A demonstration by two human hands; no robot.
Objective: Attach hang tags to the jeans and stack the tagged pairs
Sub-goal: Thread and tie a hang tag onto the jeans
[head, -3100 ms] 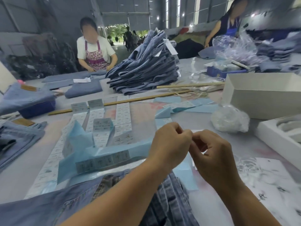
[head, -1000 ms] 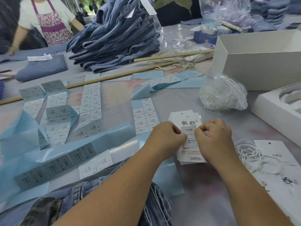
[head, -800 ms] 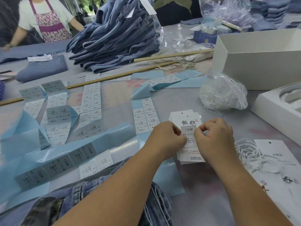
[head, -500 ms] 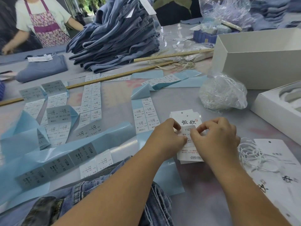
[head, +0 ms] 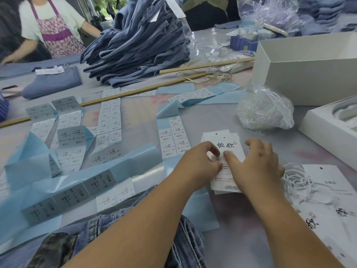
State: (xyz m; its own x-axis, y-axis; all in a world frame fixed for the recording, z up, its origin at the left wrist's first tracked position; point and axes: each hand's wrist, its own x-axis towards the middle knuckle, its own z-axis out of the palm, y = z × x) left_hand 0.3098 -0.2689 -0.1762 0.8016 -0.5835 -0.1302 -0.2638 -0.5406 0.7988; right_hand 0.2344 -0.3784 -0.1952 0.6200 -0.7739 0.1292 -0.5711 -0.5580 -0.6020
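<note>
We have our left hand and right hand together on the stack of hang tags lying on the surface, the right's fingers pressed flat and the left's curled at a small size sticker we cannot quite make out. Many jeans sit piled beyond, some showing tags, yet the pair nearest us looks untagged, so stringing and stacking remain.

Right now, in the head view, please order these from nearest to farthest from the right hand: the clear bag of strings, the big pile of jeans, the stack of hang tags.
1. The stack of hang tags: directly under the right hand, touching it.
2. The clear bag of strings: beyond the hand, slightly right.
3. The big pile of jeans: far across the table, to the left.
</note>
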